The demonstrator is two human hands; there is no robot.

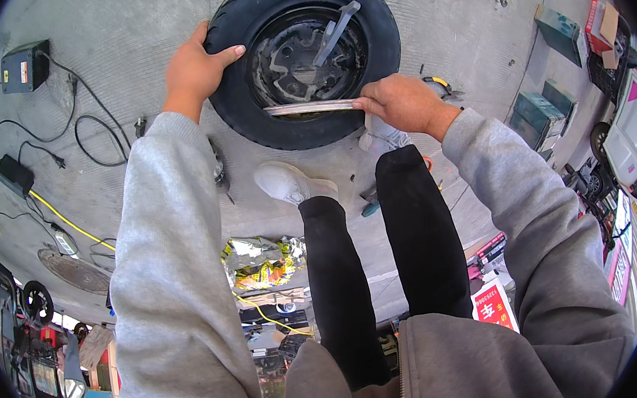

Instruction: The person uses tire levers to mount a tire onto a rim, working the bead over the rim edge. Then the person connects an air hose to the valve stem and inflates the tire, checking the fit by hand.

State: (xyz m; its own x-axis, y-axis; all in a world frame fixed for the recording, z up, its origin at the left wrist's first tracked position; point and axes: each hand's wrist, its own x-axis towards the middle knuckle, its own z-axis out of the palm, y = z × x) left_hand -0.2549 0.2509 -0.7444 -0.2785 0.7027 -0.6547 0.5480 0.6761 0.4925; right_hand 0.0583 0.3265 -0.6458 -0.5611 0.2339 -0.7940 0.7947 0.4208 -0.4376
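A black tire (230, 92) on a dark steel wheel rim (268, 69) lies on the ground in front of me. My left hand (197, 71) grips its left edge, the thumb on the sidewall and the other fingers mostly hidden round the tread. My right hand (405, 104) is closed on the right end of a long, flat, shiny tire lever (310, 108), which lies across the near side of the rim, touching the tire. A grey metal tool (338, 32) juts from the rim's upper right, slanted; how it is seated cannot be made out.
A black box (24, 68) with cables sits far left, near a black adapter (15, 175) and a yellow cable (67, 215). My white shoe (290, 182) is just below the tire. Yellow-and-black-handled pliers (442, 83) lie beyond my right hand. Greenish battery blocks (537, 118) stand right.
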